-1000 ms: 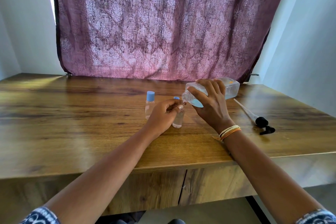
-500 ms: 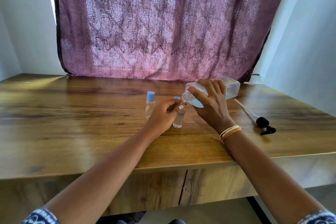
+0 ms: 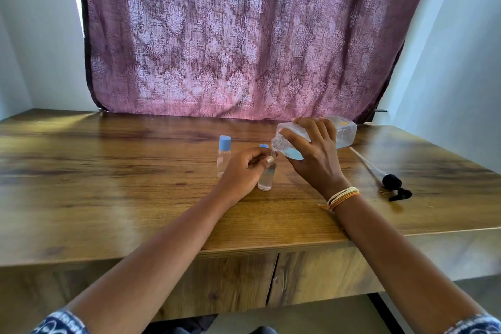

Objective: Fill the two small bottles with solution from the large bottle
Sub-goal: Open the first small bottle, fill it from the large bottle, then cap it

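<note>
My right hand (image 3: 311, 156) grips the large clear bottle (image 3: 344, 131), tilted almost flat with its open neck pointing left and down over a small open bottle (image 3: 265, 177). That small bottle stands upright on the wooden table (image 3: 108, 176), and my left hand (image 3: 244, 171) holds it by its upper part. Clear liquid fills its lower half. A blue cap (image 3: 263, 146) lies just behind my left fingers. The other small bottle (image 3: 224, 157) stands to the left, closed with a blue cap.
The black pump head with its long clear tube (image 3: 390, 182) lies on the table to the right. A purple patterned curtain (image 3: 244, 35) hangs behind the table. The table's front edge runs close below my forearms.
</note>
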A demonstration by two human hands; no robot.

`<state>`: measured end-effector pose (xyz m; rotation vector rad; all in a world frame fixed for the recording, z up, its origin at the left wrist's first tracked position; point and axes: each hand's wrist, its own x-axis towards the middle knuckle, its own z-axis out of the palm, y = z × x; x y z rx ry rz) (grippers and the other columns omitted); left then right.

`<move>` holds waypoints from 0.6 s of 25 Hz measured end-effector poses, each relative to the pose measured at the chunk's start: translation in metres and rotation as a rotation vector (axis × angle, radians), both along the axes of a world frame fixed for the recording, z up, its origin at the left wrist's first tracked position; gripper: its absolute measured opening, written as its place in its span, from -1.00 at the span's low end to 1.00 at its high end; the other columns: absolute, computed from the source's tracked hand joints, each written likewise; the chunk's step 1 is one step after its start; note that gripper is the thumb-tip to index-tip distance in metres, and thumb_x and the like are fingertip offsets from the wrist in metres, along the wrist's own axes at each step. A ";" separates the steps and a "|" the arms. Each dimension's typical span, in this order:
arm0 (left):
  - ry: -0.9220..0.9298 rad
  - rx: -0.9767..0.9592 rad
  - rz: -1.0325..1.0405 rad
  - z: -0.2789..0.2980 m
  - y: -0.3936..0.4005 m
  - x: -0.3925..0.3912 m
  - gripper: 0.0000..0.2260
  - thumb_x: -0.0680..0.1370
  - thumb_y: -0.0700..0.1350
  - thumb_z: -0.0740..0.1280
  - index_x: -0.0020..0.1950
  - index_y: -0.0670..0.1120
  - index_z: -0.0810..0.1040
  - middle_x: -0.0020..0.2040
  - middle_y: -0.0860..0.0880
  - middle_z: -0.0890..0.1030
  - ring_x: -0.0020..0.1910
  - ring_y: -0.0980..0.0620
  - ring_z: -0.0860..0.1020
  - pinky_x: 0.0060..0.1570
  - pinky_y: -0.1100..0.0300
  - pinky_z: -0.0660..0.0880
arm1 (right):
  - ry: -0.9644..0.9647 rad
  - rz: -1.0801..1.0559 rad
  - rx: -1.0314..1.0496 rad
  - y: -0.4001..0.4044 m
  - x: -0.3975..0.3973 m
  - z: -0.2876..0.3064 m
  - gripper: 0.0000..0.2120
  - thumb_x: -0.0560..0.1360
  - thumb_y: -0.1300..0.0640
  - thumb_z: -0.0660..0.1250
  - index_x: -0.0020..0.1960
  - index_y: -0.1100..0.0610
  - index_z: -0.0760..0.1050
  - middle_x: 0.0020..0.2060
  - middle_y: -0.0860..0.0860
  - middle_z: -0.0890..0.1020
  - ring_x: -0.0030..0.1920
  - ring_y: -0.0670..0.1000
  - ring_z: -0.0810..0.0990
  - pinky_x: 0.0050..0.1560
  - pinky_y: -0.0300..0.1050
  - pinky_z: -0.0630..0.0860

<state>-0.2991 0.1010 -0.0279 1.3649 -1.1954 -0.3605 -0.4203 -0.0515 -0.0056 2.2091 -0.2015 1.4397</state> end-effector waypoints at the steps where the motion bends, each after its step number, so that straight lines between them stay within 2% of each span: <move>1: -0.002 0.000 0.001 0.000 0.000 0.000 -0.81 0.59 -0.14 0.29 0.16 -0.08 0.62 0.05 -0.02 0.69 0.08 0.09 0.64 0.19 0.06 0.55 | -0.001 0.001 0.008 0.000 0.000 -0.001 -0.56 0.36 0.03 0.53 0.19 -0.03 0.49 0.13 0.12 0.57 0.11 0.17 0.54 0.25 0.14 0.32; 7: 0.020 -0.009 -0.021 0.000 0.001 -0.001 -0.83 0.59 -0.17 0.29 0.14 -0.08 0.62 0.02 -0.03 0.70 0.05 0.11 0.65 0.15 0.17 0.55 | 0.000 0.021 0.049 0.002 0.001 -0.002 -0.59 0.40 -0.04 0.49 0.20 -0.02 0.49 0.11 0.11 0.56 0.10 0.15 0.52 0.24 0.13 0.33; 15: 0.048 0.021 -0.037 0.001 0.004 -0.002 -0.83 0.57 -0.16 0.33 0.13 -0.07 0.61 0.02 -0.03 0.69 0.07 0.07 0.64 0.17 0.03 0.57 | -0.033 0.064 0.156 0.006 -0.001 0.000 -0.58 0.36 0.02 0.49 0.16 -0.04 0.44 0.07 0.11 0.56 0.03 0.11 0.49 0.14 0.05 0.35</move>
